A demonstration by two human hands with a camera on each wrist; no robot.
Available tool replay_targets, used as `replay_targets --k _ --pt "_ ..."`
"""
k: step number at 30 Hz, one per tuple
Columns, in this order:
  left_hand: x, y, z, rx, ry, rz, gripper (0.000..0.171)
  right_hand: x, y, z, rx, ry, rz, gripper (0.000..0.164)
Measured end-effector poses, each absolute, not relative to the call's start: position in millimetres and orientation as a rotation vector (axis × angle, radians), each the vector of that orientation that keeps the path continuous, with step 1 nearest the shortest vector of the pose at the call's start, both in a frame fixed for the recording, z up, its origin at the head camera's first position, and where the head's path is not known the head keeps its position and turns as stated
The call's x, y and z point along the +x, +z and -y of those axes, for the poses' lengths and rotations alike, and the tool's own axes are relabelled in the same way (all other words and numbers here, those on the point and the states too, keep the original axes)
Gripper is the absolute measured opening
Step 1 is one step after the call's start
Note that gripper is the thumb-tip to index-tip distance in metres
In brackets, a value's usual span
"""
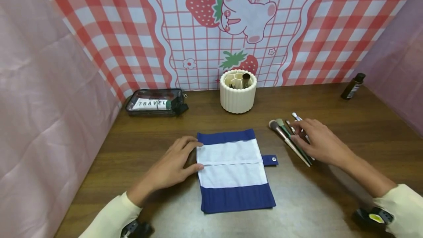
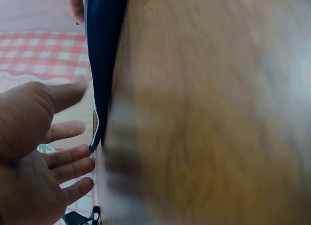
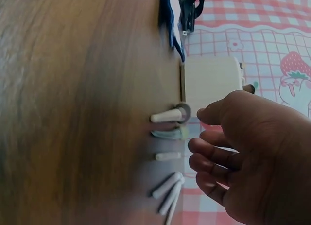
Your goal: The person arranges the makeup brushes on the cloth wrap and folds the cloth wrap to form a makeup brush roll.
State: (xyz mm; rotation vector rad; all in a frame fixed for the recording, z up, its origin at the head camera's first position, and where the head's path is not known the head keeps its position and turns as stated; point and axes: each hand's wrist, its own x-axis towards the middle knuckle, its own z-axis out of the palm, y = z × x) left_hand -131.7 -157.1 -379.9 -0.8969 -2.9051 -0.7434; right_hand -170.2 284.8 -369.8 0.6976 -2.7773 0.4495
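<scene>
A navy and white cloth roll (image 1: pixel 231 175) lies spread flat on the table, its snap tab (image 1: pixel 270 160) pointing right. My left hand (image 1: pixel 173 164) is at the roll's left edge, thumb and fingers apart, fingertips at the fabric. In the left wrist view the roll's navy edge (image 2: pixel 103 45) passes beside those fingers. Over several makeup brushes hovers my right hand (image 1: pixel 317 140), fingers loosely bent. Among them are a large pale-handled brush (image 1: pixel 290 143) and a green-handled one (image 1: pixel 285 128). The right wrist view shows a gap between that hand (image 3: pixel 257 152) and the brushes (image 3: pixel 166 116).
A cream ribbed holder (image 1: pixel 238 100) with a dark brush stands at the back centre. Left of it lies a clear zip pouch (image 1: pixel 132 112) containing a TRAVEL tube (image 1: pixel 150 104). A small dark bottle (image 1: pixel 353 86) stands at the back right. Cloth screens border the table.
</scene>
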Motion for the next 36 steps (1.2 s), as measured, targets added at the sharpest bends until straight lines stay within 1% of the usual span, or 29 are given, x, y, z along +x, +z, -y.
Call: replay_targets --k 7,13,17,21,30,36 --pt "-133.8 -383.9 154.9 -0.896 -0.817 2.870 0.049 -173.4 -376.2 -274.2 0.731 0.424 2.787 0.031" --pt "-134.1 -386.6 155.1 -0.918 -0.845 2.844 0.045 -176.4 -376.7 -266.6 0.700 0.381 2.837 0.033" --pt "-134.1 -387.2 156.0 -0.908 -0.898 2.869 0.045 -178.4 -377.0 -261.0 0.670 0.346 2.869 0.035" --pt "-135.5 -388.2 157.4 -0.907 -0.937 2.882 0.046 -179.0 -377.3 -256.4 0.658 0.305 2.876 0.033" --pt "-134.9 -388.4 157.8 -0.910 -1.014 2.868 0.043 -182.3 -378.6 -246.5 0.589 0.326 2.834 0.022" --pt "-135.0 -389.1 158.7 -0.931 -0.994 2.859 0.044 -183.2 -378.9 -240.0 0.552 0.385 2.880 0.026"
